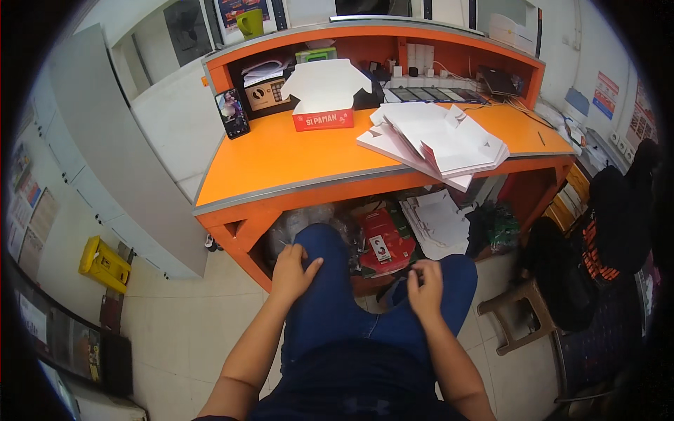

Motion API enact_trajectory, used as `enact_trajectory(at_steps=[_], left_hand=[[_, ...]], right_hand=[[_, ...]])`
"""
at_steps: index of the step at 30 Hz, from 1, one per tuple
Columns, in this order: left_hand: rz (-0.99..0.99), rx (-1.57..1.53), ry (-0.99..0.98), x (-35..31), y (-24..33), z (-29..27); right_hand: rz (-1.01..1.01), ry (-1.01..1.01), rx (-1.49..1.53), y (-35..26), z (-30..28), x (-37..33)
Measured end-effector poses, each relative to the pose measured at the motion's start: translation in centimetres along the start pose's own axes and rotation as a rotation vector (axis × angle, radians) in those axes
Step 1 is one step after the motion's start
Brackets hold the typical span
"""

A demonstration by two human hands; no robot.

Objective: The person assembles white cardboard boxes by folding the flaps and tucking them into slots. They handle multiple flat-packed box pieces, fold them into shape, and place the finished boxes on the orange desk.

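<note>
In front of the orange bench [274, 165], the left hand [294, 272] rests on the left knee [321, 244], its thumb spread away from loosely bent fingers. Near the right thigh [458, 284], the right hand [425, 289] is half curled; whether it pinches anything I cannot tell. On the bench top, a red and white box [324, 120] stands with its white lid raised. A phone [234, 116] stands upright to its left, and white cardboard pieces [449, 144] lie overlapping to its right.
</note>
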State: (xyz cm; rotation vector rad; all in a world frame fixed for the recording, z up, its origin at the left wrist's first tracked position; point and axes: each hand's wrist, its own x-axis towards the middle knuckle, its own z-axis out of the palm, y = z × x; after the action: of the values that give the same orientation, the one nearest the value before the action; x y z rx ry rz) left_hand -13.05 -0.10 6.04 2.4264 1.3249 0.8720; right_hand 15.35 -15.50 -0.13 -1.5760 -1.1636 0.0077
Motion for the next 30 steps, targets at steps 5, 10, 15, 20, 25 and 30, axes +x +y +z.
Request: enact_trajectory(at_steps=[5, 10, 15, 20, 25, 30], left_hand=[[0.181, -0.139, 0.103, 1.4, 1.1, 0.0], [0.298, -0.215, 0.116, 0.9, 1.8, -2.0], [0.275, -0.145, 0.062, 1.0, 2.7, 0.8], [0.291, -0.301, 0.019, 2.6, 3.7, 4.5], [0.226, -0.333, -0.082, 1.7, 0.5, 3.4], [0.359, -0.205, -0.228, -1.6, -1.6, 0.0]], right_hand=[[-0.105, -0.289, 0.117, -2.9, 1.8, -1.4], [-0.209, 0.014, 0.166, -8.2, 6.1, 1.1], [-0.165, 0.001, 0.039, -8.3, 9.0, 1.6], [-0.139, -0.019, -0.089, -4.2, 8.7, 2.1], [-0.099, -0.128, -0.082, -5.4, 9.3, 2.0], [-0.294, -0.525, 0.057, -6.5, 7.7, 0.6]])
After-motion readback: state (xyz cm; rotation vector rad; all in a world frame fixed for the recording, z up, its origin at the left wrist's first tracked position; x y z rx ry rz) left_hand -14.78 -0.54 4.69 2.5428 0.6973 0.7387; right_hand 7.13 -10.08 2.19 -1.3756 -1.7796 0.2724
